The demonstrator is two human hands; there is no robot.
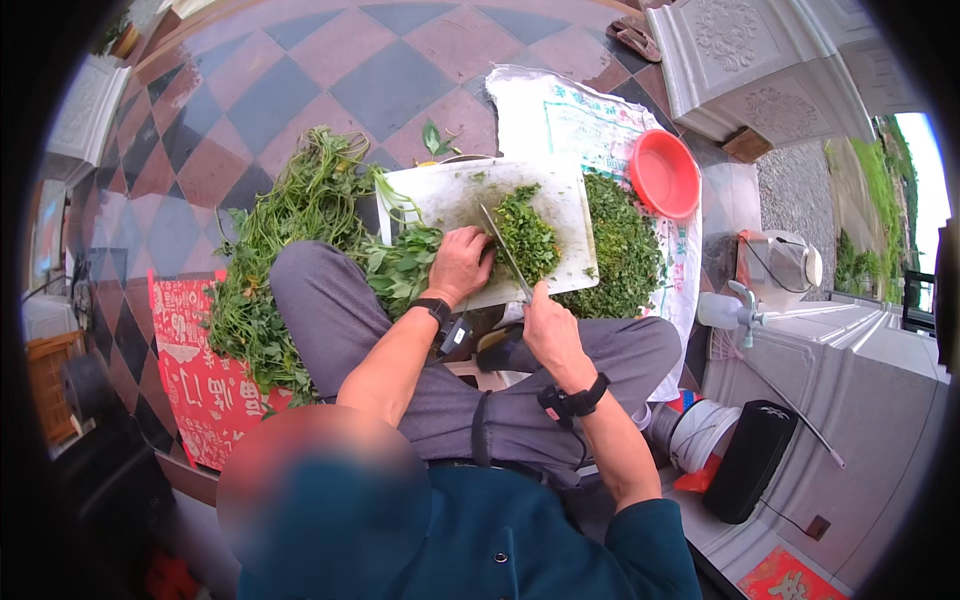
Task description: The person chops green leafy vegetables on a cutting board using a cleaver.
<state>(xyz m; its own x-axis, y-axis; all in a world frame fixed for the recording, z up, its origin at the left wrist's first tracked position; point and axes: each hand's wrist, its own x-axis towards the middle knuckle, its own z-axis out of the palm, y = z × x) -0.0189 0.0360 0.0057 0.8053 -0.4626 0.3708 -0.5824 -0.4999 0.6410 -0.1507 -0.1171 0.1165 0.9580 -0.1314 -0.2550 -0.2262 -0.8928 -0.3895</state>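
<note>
A white cutting board [465, 176], stained green and brown, lies in front of my knees. My left hand [461, 262] is on it, fingers curled over a bunch of leafy green stems [405, 266] that trails off to the left. In my right hand [551, 330] is the handle of a kitchen knife [506, 244], its blade angled up and left, just right of my left fingertips. Chopped greens [529, 236] are heaped against the blade's right side. Beyond the board's right edge a larger pile of chopped greens [622, 251] rests on a white woven sack [555, 94].
A heap of uncut leafy vines [300, 195] spreads left of my knee, partly over a red printed sheet [187, 375]. An orange-red plastic basin [665, 174] sits on the sack. Farther right stand a spray bottle [724, 309] and a black speaker [750, 461].
</note>
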